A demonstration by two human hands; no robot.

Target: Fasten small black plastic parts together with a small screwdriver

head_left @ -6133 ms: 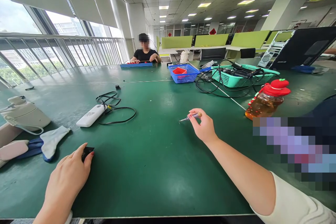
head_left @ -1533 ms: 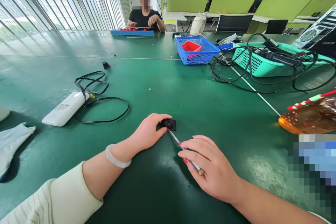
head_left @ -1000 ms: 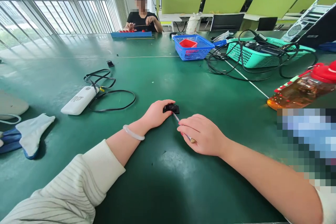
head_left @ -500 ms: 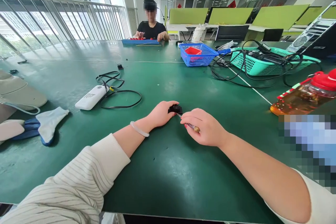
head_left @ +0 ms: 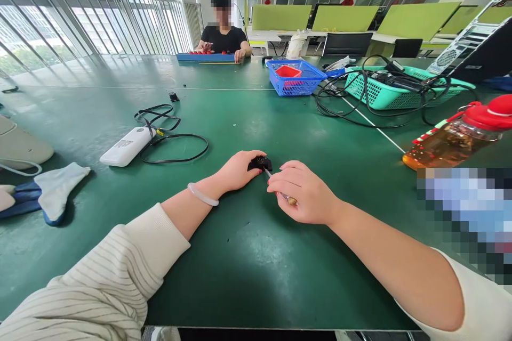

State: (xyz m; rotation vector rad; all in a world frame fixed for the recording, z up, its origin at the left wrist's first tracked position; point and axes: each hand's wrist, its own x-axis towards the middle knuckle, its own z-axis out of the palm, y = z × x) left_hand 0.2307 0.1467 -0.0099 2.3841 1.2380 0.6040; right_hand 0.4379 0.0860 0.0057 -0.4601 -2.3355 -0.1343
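My left hand [head_left: 239,171] is closed around a small black block [head_left: 262,163], with thumb and fingers gripping its left side. The block rests low on the green table, and small light specks show on its upper face. In my right hand [head_left: 304,192] is a slim screwdriver [head_left: 291,200], pinched between thumb and fingers. Its thin metal shaft slants up and left to the block's near edge, and a tan rounded end shows below the fingers. Whether the tip sits in a screw is too small to tell.
Left on the table [head_left: 240,272] lie a white power bank [head_left: 127,147] with a looped black cable and a glove [head_left: 60,192]. A red-lidded bottle [head_left: 456,141] lies right. Farther off stand a blue basket [head_left: 298,87] and a teal basket [head_left: 374,93]. Another person [head_left: 224,40] sits opposite.
The whole view has shifted, so things appear slightly farther left and higher. Both hands keep nearly the same grip, and the screwdriver still points at the black block.
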